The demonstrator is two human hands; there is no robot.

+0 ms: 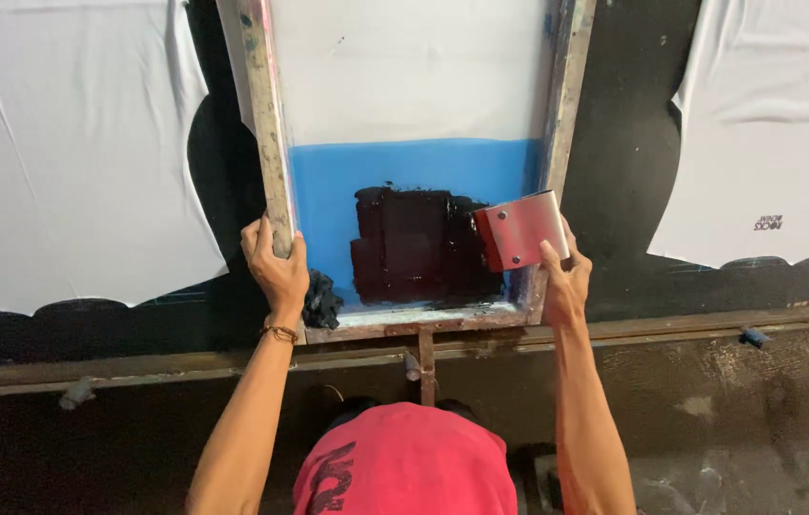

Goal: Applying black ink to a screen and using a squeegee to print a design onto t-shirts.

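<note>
the right hand (pixel 564 278) has its fingers (pixel 551 256) pressed together along the near edge of a red squeegee (pixel 522 229), thumb on one side and the rest behind, so the tool is pinched and stands tilted, its red face toward the camera and a pale strip along its far right edge. the squeegee sits inside the frame at the right, just above and touching those fingertips, its lower left corner at the rim of a dark ink patch (pixel 419 246). the left hand (pixel 276 269) is curled around the left bar of the wooden frame (pixel 266 124), fingers wrapped shut on the wood and thumb laid up along it; a thin bracelet (pixel 280 333) circles that wrist. there is one squeegee, one frame, one ink patch, and two hands. the frame is paint-stained, holds a screen that is white in its far half and covered by a blue band (pixel 328 186) in its near half, and the blackish, roughly square ink patch lies in the middle of that band, between the two hands. a dark crumpled rag (pixel 322 301) rests just beside the left hand at the frame's near corner. two white shirts lie flat on dark boards, one (pixel 61 153) to the left and one (pixel 776 124) to the right, well apart from the frame. a red cap (pixel 404 463) shows at the bottom.
</note>
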